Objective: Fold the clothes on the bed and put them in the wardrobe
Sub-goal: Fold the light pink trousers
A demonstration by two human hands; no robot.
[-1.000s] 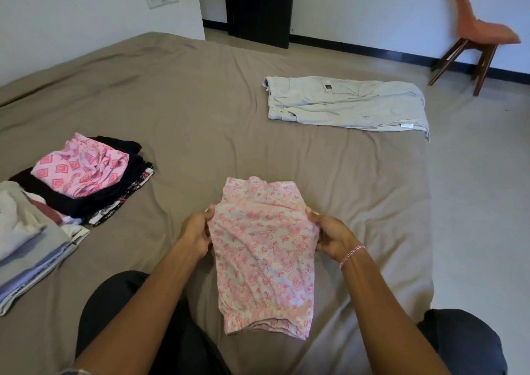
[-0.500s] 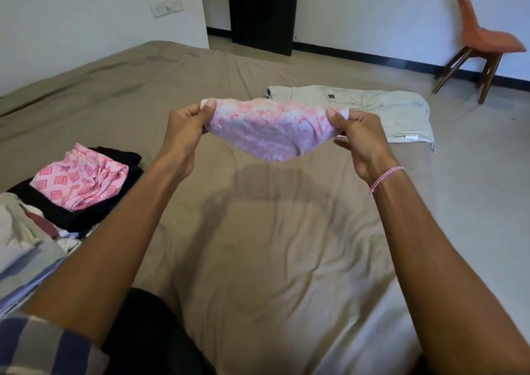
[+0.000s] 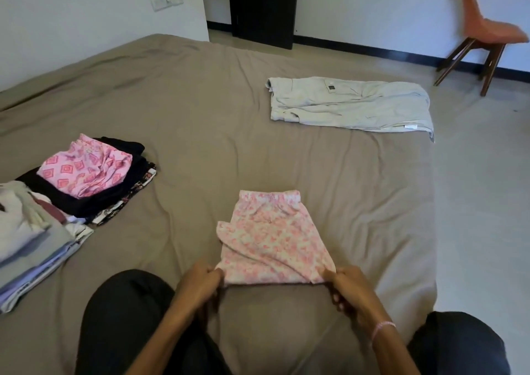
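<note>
On the bed (image 3: 200,116), both hands pinch the pink garment's (image 3: 269,239) near corners

Legible text, numbers, brands: none can be read. Item 1: beige trousers (image 3: 350,103), laid flat on the bed. On their upper surface, toward the far edge, sits a small dark square patch (image 3: 331,87); any lettering on it is too small to make out. Item 2: a white tag (image 3: 410,127) at the near right corner of the same trousers; it shows faint marks only, and nothing on it is readable.
</note>
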